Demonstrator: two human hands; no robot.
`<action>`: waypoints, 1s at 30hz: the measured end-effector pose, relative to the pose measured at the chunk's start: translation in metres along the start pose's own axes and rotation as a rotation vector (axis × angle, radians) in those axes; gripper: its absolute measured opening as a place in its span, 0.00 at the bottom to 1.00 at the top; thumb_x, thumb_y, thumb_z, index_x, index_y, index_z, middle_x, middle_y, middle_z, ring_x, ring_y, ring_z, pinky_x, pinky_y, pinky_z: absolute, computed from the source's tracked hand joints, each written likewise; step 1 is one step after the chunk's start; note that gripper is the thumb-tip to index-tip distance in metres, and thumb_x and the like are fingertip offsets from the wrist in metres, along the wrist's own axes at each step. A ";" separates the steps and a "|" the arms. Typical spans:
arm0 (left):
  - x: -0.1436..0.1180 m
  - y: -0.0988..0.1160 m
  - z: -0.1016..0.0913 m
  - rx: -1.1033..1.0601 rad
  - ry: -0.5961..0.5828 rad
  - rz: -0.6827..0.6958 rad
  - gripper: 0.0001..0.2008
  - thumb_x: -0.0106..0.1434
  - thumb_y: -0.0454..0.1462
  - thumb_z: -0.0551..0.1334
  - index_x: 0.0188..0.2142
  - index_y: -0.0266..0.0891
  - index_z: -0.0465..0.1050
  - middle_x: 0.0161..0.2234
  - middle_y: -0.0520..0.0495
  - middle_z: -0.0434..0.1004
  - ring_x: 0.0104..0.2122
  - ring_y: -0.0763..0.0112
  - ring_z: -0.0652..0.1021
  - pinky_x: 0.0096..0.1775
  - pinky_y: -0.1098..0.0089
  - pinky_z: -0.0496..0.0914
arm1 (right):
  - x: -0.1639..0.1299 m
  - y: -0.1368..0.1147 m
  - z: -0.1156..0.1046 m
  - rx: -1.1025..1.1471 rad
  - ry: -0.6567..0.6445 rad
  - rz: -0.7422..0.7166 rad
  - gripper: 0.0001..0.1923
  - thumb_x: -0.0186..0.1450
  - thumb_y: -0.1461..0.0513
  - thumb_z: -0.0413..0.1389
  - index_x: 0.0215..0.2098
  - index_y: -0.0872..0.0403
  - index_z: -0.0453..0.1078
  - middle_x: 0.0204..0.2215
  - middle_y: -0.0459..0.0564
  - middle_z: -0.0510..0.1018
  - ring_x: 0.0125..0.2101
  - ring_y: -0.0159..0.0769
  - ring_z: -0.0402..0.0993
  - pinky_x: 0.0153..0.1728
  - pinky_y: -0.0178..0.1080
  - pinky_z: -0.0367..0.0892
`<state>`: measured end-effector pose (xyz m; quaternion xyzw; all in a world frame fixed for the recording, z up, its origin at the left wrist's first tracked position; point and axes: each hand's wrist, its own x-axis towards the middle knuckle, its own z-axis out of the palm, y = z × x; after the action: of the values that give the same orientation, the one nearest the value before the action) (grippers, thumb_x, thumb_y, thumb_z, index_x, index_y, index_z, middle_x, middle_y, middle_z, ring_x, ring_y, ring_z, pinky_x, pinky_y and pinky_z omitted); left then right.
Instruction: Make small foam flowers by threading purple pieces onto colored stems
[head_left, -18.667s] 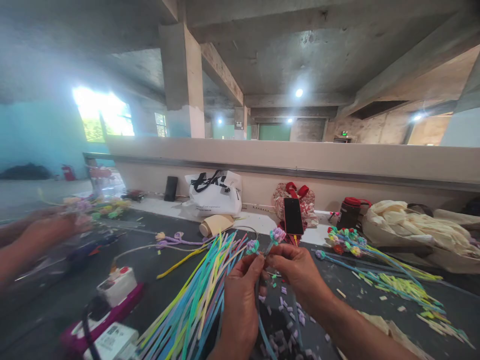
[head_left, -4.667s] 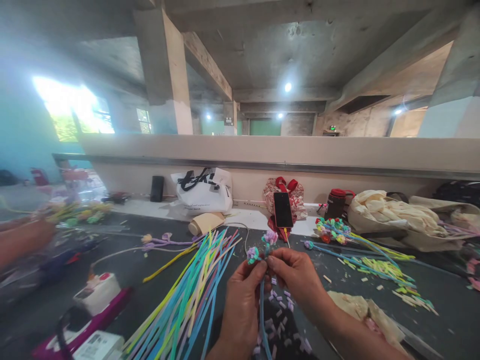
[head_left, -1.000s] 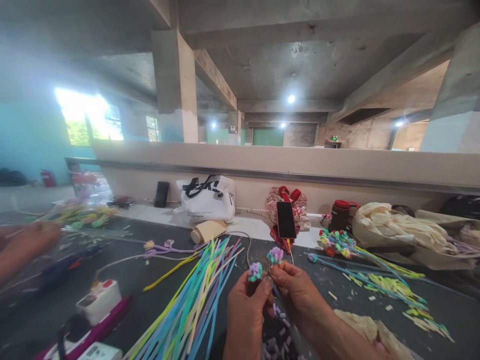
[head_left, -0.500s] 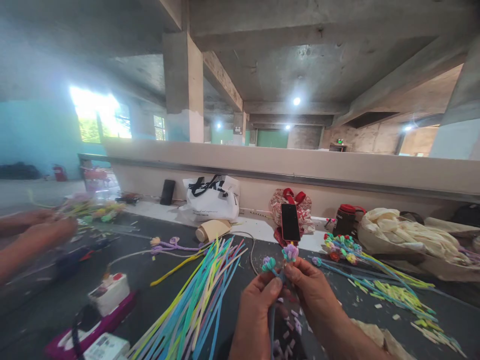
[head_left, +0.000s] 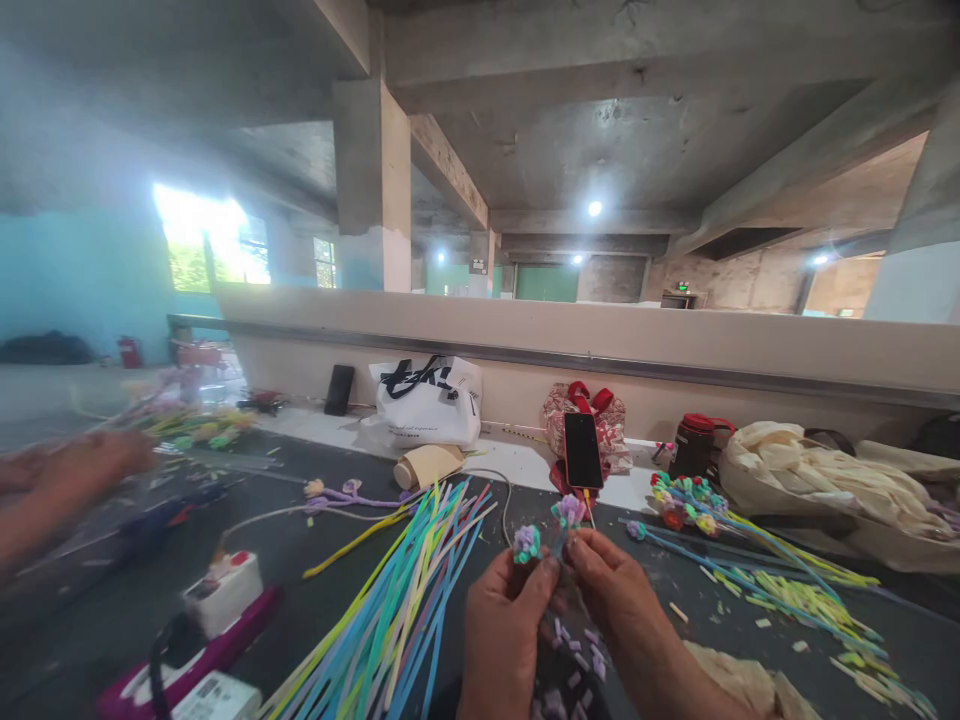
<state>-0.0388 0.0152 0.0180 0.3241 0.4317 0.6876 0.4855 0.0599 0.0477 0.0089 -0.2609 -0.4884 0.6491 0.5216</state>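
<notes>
head | co-worker's hand (head_left: 82,470) blurred | stem below flower heads (head_left: 547,527) hidden

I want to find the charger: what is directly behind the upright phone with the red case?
A red patterned bag stands behind the phone, which leans on it; behind that, the pale wall. The phone covers the bag's middle, so no charger shows.

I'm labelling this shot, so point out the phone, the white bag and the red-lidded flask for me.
phone (head_left: 583,450), head view, middle of its dark screen.
white bag (head_left: 429,405), head view, front face below the black handles.
flask (head_left: 693,449), head view, dark body under the red lid.
</notes>
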 end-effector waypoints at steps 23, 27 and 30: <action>-0.003 0.009 -0.005 0.000 0.029 0.058 0.06 0.44 0.36 0.62 0.23 0.36 0.67 0.18 0.55 0.69 0.17 0.79 0.65 0.21 0.78 0.59 | -0.021 -0.026 0.013 -0.739 -0.042 -0.190 0.09 0.57 0.61 0.51 0.30 0.55 0.71 0.21 0.44 0.70 0.20 0.27 0.64 0.20 0.28 0.58; 0.000 0.006 -0.004 -0.117 0.051 -0.019 0.08 0.41 0.35 0.64 0.23 0.35 0.69 0.17 0.54 0.70 0.17 0.78 0.67 0.21 0.77 0.61 | -0.012 -0.026 0.006 -0.550 0.063 -0.071 0.12 0.54 0.56 0.53 0.22 0.57 0.67 0.14 0.41 0.65 0.16 0.25 0.59 0.16 0.28 0.54; 0.003 0.004 -0.003 -0.185 0.040 -0.070 0.10 0.35 0.35 0.67 0.20 0.35 0.70 0.14 0.54 0.70 0.16 0.77 0.68 0.22 0.75 0.63 | -0.003 -0.022 0.002 -0.376 0.046 0.027 0.13 0.50 0.54 0.56 0.25 0.57 0.66 0.16 0.41 0.67 0.16 0.25 0.60 0.14 0.27 0.53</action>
<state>-0.0438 0.0170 0.0202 0.2489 0.3872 0.7134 0.5284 0.0688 0.0436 0.0287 -0.3752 -0.5856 0.5469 0.4660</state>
